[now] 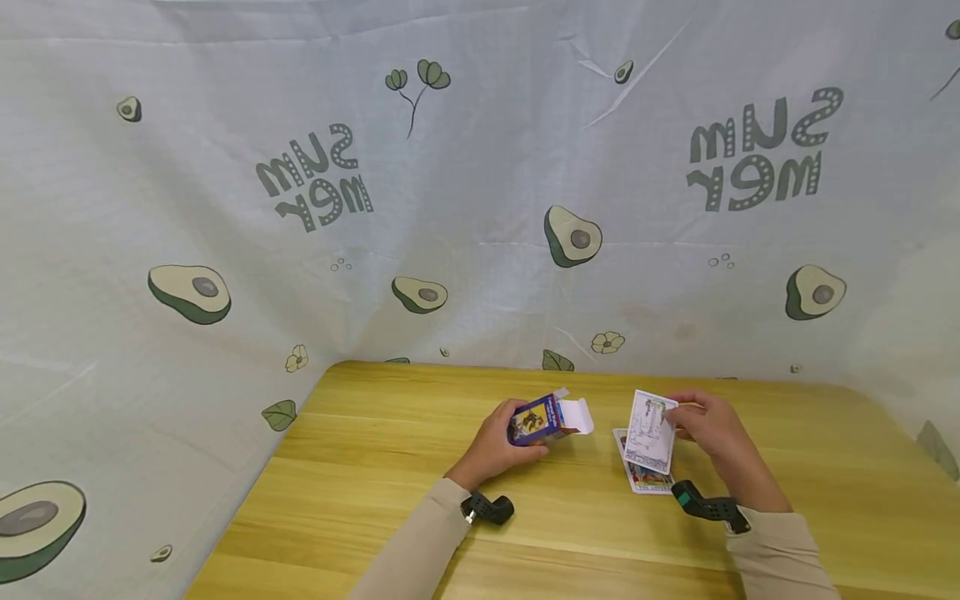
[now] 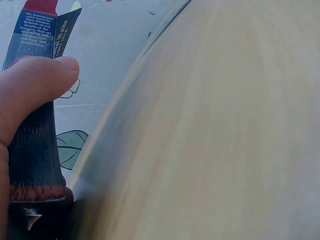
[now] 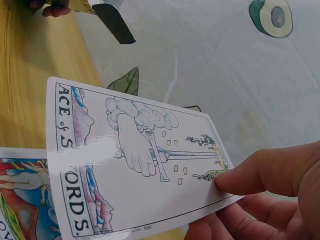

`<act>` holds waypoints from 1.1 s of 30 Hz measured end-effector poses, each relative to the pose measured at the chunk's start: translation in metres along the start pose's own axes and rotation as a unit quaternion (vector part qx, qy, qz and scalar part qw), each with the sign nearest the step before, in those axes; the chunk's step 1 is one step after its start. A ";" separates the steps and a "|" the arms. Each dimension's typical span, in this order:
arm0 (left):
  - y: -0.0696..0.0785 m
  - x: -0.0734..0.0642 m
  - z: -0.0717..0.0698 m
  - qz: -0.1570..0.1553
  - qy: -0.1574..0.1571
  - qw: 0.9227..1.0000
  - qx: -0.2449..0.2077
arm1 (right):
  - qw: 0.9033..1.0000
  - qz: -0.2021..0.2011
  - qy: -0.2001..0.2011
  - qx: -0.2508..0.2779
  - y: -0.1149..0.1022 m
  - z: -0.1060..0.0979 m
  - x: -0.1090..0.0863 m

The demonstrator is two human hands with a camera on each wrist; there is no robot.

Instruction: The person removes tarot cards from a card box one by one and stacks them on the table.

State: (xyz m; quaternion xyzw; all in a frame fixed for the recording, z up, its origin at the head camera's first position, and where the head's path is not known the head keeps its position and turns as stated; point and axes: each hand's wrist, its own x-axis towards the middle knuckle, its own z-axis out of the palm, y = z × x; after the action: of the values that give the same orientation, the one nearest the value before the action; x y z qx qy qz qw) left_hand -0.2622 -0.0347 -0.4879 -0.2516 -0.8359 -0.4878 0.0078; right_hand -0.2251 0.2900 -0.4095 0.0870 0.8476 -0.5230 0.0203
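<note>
My left hand [image 1: 491,446] grips a small dark blue tarot card box [image 1: 531,422], fingers round it and thumb on its printed side [image 2: 35,145]. The box is tilted, its white-lined flap [image 1: 576,415] open and pointing right. To the right, my right hand [image 1: 712,427] pinches a tarot card [image 1: 649,433] by its edge, thumb on the face. This card reads "Ace of Swords" [image 3: 140,150] in the right wrist view. Below it, partly covered, a colourful card [image 1: 647,482] lies face up on the table; whether others are under it I cannot tell.
The wooden table [image 1: 360,500] has its far edge against a pale cloth [image 1: 480,167] printed with avocados, flowers and leaves. A dark camera is strapped to each wrist, the left one [image 1: 491,508] and the right one [image 1: 705,504].
</note>
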 end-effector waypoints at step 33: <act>-0.005 0.000 0.001 0.015 -0.001 1.000 0.002 | 0.998 0.010 -0.010 -0.058 0.026 0.015 0.012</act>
State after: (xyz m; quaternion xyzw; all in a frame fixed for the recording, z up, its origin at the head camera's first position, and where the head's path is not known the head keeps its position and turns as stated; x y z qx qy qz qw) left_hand -0.2640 -0.0362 -0.4925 -0.2646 -0.8331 -0.4856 0.0143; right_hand -0.2329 0.2895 -0.4402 0.0883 0.8756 -0.4733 0.0393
